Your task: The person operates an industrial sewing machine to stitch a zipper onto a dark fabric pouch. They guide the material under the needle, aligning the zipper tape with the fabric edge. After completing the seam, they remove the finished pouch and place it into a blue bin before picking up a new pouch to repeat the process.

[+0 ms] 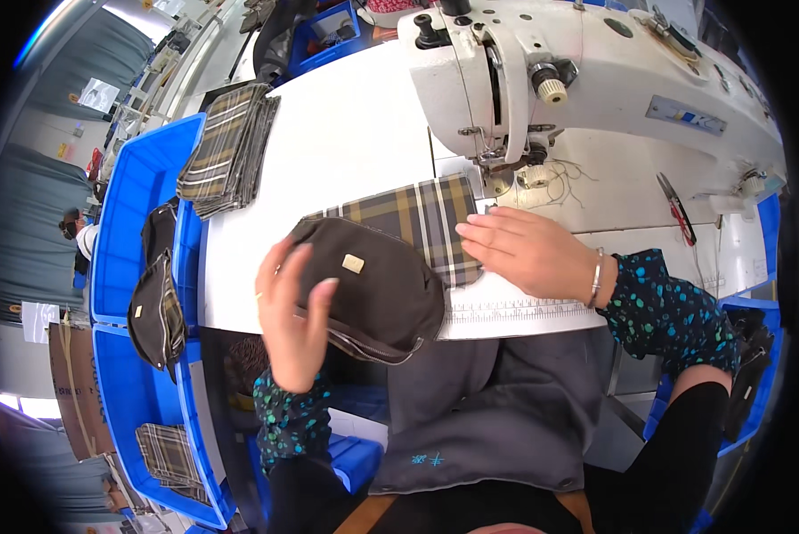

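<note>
My left hand (292,311) grips a dark brown zippered pouch (381,285) with a small pale label, at the table's near edge. Under and behind the pouch lies a plaid fabric piece (417,218) that reaches toward the needle of the white sewing machine (542,80). My right hand (528,254) rests flat on the right edge of that plaid piece, fingers spread, holding nothing. A bracelet sits on my right wrist.
A stack of plaid fabric pieces (230,147) lies at the far left of the white table (346,133). Blue bins (119,267) on the left hold dark pouches and plaid pieces. Red-handled snips (680,209) lie right of the machine. Another person is at far left.
</note>
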A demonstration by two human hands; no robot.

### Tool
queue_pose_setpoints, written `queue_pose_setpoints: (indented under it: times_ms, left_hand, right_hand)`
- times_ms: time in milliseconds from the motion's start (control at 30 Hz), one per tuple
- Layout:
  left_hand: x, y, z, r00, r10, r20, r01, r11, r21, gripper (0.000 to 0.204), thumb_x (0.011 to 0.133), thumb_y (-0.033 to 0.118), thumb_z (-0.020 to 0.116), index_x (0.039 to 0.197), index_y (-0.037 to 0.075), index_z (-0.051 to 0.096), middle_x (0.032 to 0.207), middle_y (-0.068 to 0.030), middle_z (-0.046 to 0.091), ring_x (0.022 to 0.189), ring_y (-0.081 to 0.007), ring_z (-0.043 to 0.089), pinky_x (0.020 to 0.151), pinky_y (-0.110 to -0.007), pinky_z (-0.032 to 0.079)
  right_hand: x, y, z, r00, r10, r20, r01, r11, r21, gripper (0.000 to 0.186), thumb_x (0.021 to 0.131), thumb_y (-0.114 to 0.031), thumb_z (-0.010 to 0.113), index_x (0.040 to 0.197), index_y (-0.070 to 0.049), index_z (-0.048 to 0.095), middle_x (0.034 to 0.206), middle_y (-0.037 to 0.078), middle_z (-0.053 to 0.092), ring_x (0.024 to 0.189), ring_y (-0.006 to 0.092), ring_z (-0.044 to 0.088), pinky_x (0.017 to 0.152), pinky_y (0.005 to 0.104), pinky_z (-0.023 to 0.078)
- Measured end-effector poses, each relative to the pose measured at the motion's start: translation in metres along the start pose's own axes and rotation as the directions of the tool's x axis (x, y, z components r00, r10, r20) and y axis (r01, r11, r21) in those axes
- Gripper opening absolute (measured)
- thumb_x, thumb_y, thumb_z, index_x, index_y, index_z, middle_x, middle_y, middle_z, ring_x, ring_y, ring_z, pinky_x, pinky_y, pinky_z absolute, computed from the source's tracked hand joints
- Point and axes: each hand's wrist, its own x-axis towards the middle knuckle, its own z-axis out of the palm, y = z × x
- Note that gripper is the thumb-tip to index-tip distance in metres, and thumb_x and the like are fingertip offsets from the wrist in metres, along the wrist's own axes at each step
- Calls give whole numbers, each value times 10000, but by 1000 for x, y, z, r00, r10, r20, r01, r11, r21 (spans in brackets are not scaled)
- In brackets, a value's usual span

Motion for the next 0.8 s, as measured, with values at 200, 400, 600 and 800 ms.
queue_pose_setpoints:
  times_ms: [200, 400, 600, 800]
  left_hand:
    - [52, 48, 51, 831, 299, 469, -369, 927, 62, 719, 698, 639, 850, 1138, 97, 677, 1159, -59, 686, 1142, -299, 618, 1119, -594, 339]
    - [103, 32, 52, 722, 361, 591, -227, 930, -291, 467, 686, 375, 982, 828, 32, 698, 788, -58, 672, 769, -250, 639, 888, -371, 465]
    - [162, 42, 93, 708, 443, 550, -75, 822, -565, 338, 786, 188, 929, 956, -17, 722, 833, -148, 699, 750, -240, 648, 733, -355, 525]
    - [156, 48, 118, 690, 396, 606, -109, 885, -453, 372, 771, 188, 926, 1029, 5, 730, 932, -145, 724, 877, -294, 681, 806, -376, 532]
  right_hand:
    - [8, 5, 21, 1000, -20, 18, 21, 1000, -20, 390, 943, -192, 653, 1269, 16, 703, 1392, 159, 680, 1323, 285, 626, 1132, 438, 480]
    - [7, -3, 17, 1000, 17, 17, -17, 1000, -9, 422, 926, -208, 648, 1268, 32, 710, 1376, 184, 688, 1299, 302, 637, 1110, 446, 487]
    - [4, -14, 13, 1000, -24, -14, 24, 1000, 4, 261, 804, -175, 649, 959, 9, 751, 1025, 173, 740, 1082, 318, 685, 962, 410, 526]
    - [1, -15, 7, 994, -104, -40, 99, 988, -118, 193, 746, -183, 680, 849, -25, 716, 867, 87, 678, 754, 214, 636, 670, 316, 496]
